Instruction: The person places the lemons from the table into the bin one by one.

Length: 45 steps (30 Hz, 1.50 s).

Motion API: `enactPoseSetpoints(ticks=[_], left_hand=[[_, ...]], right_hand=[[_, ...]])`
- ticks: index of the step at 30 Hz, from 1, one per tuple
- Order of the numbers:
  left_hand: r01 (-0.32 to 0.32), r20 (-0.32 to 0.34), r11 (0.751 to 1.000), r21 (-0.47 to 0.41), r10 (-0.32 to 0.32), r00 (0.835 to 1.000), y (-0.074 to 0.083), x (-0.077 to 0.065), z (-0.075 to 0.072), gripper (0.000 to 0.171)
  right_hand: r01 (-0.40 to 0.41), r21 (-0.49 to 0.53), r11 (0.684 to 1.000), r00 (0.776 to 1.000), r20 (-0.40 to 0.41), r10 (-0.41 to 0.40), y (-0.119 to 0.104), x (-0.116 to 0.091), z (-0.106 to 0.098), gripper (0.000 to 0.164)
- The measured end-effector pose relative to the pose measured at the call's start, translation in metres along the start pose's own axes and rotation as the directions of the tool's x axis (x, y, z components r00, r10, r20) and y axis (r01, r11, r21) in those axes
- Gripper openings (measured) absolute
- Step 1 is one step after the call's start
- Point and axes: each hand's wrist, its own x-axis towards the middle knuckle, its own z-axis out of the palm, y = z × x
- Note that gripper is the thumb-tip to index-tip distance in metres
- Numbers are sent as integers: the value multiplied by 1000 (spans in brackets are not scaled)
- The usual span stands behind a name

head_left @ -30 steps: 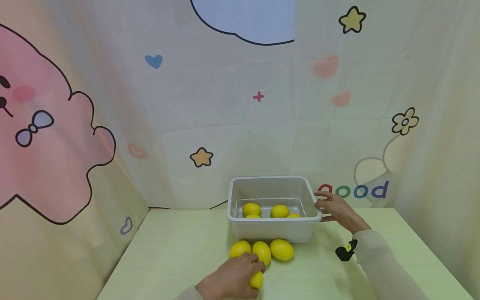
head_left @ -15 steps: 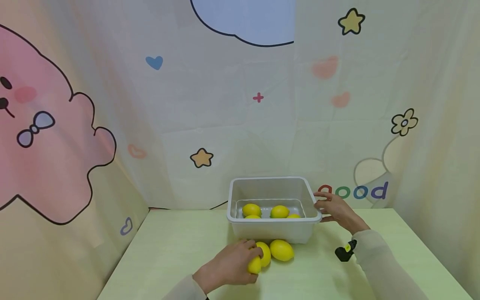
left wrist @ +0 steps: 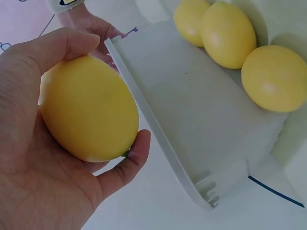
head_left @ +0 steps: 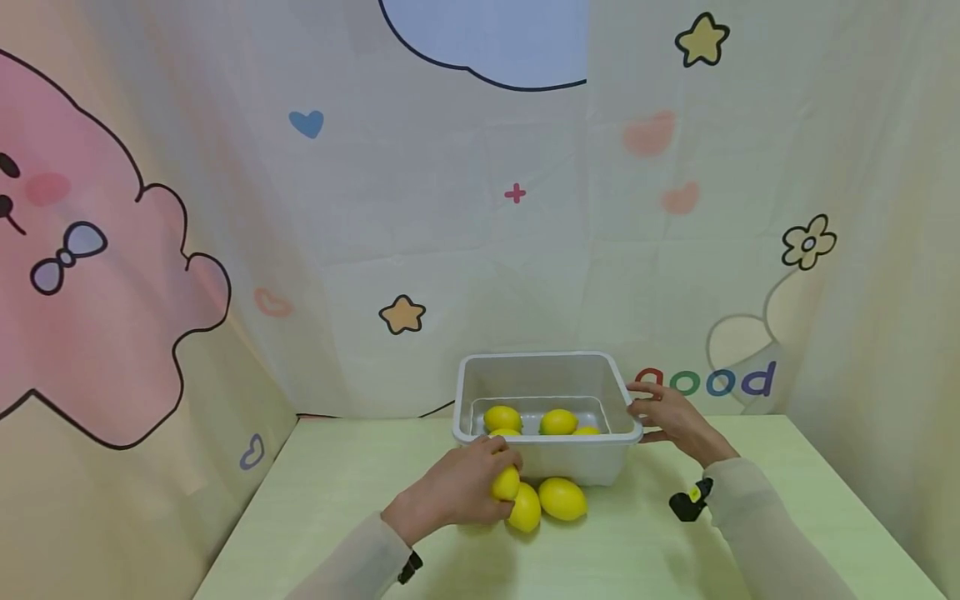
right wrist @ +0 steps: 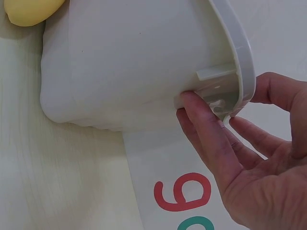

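Observation:
My left hand grips a yellow lemon, fingers curled round it, just in front of the near rim of a pale grey plastic bin. My right hand holds the bin's right end, thumb at the rim and fingers against the wall below it. Several lemons lie inside the bin, some partly hidden by its front wall. On the table before the bin are two more lemons, one upright-looking and one on its side. A third lemon there shows in the left wrist view.
The light green table ends at a printed curtain right behind the bin. Curtains also hang along both sides. A black wrist camera sits at the right sleeve.
My left hand has lifted its lemon from the table, moving away from me and up to the bin's front rim. The right hand and the bin have stayed put.

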Motion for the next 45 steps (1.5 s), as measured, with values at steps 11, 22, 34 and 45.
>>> enactPoseSetpoints(ticks=[11,22,34,45], left_hand=[[13,-20,999,-41,-14,1000,-10,16,-14,41],[45,-26,998,-48,-46,999,-17,30,-29,38],[63,-18,996,-68,-64,998,-24,54,-49,40],[111,37,990,-85,-109,993,-28,76,-62,39]], right_hand=[[3,-8,1000,1000,17,-3,-2,-2,-2,63],[3,0,1000,1000,24,-3,-3,-1,-1,60],[-5,-5,1000,1000,15,5,-3,-1,-1,61],[-6,-7,1000,1000,5,6,-2,0,-1,59]])
